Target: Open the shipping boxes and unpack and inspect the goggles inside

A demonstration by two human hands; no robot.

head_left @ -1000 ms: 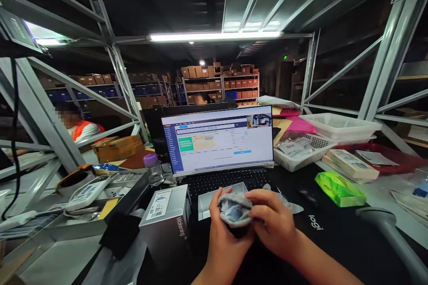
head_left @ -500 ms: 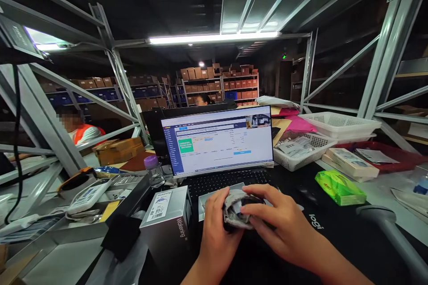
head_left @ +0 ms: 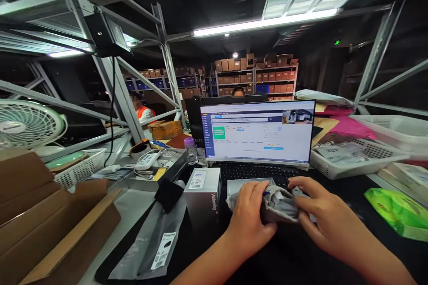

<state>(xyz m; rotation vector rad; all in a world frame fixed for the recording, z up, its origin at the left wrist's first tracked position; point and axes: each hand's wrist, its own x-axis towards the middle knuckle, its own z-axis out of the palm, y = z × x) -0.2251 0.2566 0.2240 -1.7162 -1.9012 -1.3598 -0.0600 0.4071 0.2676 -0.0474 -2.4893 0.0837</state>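
A grey fabric pouch with its mouth spread is held between both hands above the black desk mat; something pale shows inside, too unclear to name. My left hand wraps around the pouch's left side. On the right rim, the fingers of my right hand pinch the cloth. Partly hidden behind my left hand lies a shallow light-grey box part. Left of it stands a grey Wakening box with a white label on top. A clear plastic bag and a black piece lie further left.
Behind the hands are a keyboard and a lit monitor. A purple-capped bottle stands left of the monitor. To the right are a green packet and a white basket. An open cardboard box fills the lower left.
The view has turned left, bringing the fan and cardboard box into sight. The right hand has drawn away from the left, and the pouch's mouth is spread wider.
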